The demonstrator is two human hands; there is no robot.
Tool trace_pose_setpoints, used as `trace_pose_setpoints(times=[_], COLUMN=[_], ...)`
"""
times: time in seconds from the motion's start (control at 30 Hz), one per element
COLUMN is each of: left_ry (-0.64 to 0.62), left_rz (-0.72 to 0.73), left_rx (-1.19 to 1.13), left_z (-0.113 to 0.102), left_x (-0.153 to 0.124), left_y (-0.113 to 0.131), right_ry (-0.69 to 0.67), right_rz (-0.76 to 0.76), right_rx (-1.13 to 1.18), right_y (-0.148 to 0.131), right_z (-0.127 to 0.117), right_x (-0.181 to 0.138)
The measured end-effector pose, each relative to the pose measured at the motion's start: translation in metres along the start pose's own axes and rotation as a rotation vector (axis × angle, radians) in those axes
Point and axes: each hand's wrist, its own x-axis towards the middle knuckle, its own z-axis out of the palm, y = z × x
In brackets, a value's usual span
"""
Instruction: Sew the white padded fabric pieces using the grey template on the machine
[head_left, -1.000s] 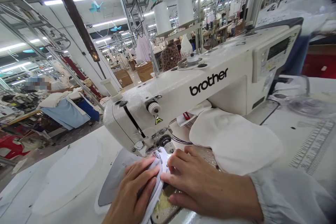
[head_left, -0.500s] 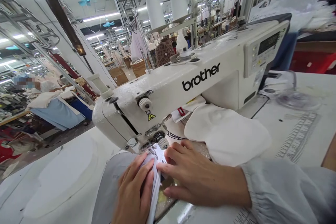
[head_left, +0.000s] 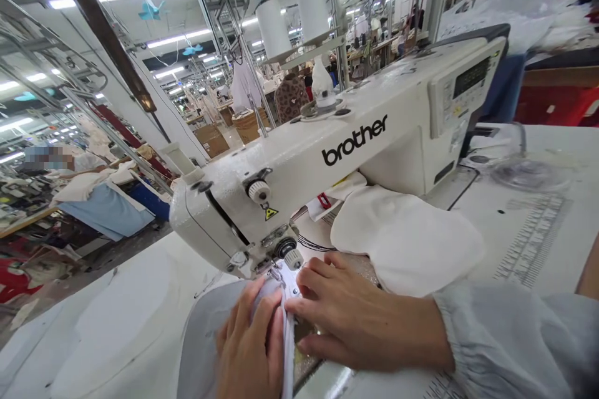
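Folded fabric point(head_left: 208, 340) sits at the front end of the sewing machine point(head_left: 304, 165), feeding in beneath its sewing head. Your left hand point(head_left: 248, 343) is curled closed around the fold, holding it. Your right hand point(head_left: 355, 324) is half open, fingers pressing the fabric's edge from the machine's right. A white cloth bundle point(head_left: 402, 240) lies behind that hand, against the machine.

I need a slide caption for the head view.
Left hand and right hand press white fabric near the presser foot of a Brother sewing machine.
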Motion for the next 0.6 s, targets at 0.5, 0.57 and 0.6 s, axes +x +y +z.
trace_pose_setpoints(times=[0.5, 0.57, 0.6], left_ry=[-0.008, -0.006, -0.010], left_rz=[0.246, 0.200, 0.168], left_rx=[0.101, 0.109, 0.107], left_z=[-0.010, -0.009, -0.007], left_x=[0.003, 0.001, 0.000], left_y=[-0.028, -0.024, -0.020], right_ry=[-0.003, -0.006, -0.010], right_rz=[-0.055, -0.046, -0.038], right_rx=[0.003, -0.002, -0.004], right_y=[0.001, 0.001, 0.001], right_z=[-0.001, -0.001, 0.000], right_x=[0.000, 0.001, 0.001])
